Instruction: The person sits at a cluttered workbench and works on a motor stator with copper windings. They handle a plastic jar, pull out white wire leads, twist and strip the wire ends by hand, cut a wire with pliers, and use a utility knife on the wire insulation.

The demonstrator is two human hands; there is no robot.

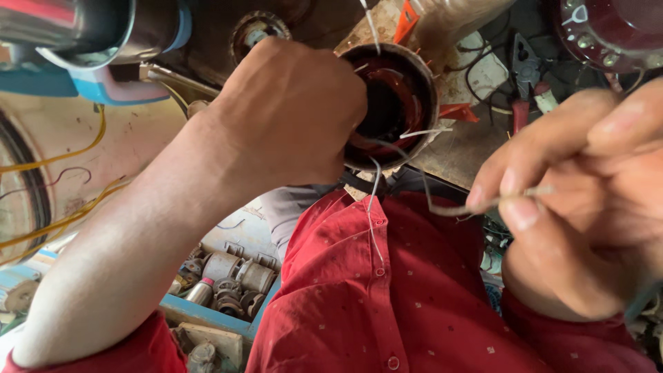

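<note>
A round motor stator (421, 76) with dark red copper windings inside its metal ring sits just above my red shirt. My left hand (290, 110) reaches in from the lower left, closed around the stator's left rim, its fingers hidden behind the ring. My right hand (587, 200) is close to the camera at the right and pinches a thin pale cord (476, 205) between thumb and fingers. The cord runs left toward the stator's lower edge. Several pale sleeved leads (423, 132) stick out of the windings.
Red-handled pliers (525, 76) lie on the dark bench beyond the stator, among black wires. A dark red round part (615, 27) is at the top right. A blue tray (207, 314) of metal motor parts lies lower left. Yellow wires (62, 155) trail at the left.
</note>
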